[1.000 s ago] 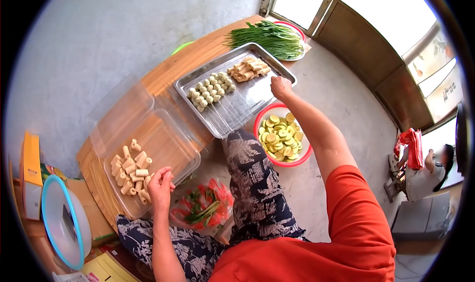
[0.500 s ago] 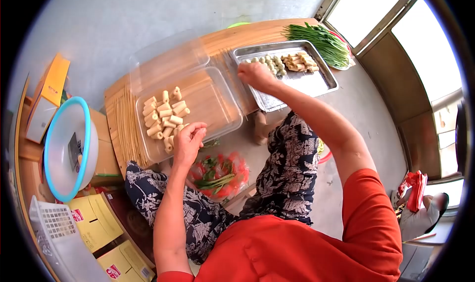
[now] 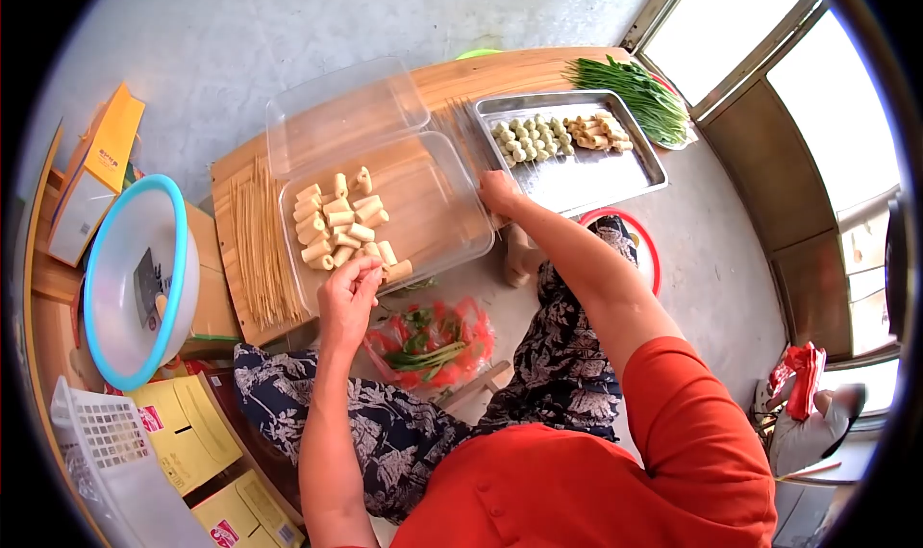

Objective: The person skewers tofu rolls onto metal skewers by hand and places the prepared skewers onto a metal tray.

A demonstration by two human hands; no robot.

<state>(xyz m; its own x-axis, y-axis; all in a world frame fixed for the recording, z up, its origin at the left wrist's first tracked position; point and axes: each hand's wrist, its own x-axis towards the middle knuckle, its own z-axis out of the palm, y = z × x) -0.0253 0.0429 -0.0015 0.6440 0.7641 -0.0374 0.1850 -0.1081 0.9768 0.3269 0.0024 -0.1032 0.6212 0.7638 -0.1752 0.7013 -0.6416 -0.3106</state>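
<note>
My left hand [image 3: 348, 296] is at the near edge of a clear plastic container [image 3: 437, 197], fingers curled together. Close to its fingertips lies a short tan roll [image 3: 396, 271]; whether the hand grips a piece is unclear. Several more tan rolls [image 3: 338, 216], some with hollow ends, are heaped in the container. My right hand [image 3: 498, 194] is closed beside the container's right wall, near the thin wooden sticks [image 3: 463, 130] between container and metal tray. Anything in its fingers is hidden. The metal tray [image 3: 601, 183] holds pale green balls [image 3: 531, 139] and browned rolls [image 3: 598, 132] in rows.
A clear lid [image 3: 346, 115] lies behind the container, with bamboo skewers [image 3: 255, 245] to its left. Green chives [image 3: 635, 96] are at the table's far right. Left stands a blue-rimmed basin [image 3: 96, 303]. Below are a red plastic bag with greens [image 3: 428, 346] and a red-rimmed basin [image 3: 657, 260].
My right hand has moved from above the tray's left end down and back to the container's right side. My left hand stays near the rolls, slightly lower. The view has shifted a little.
</note>
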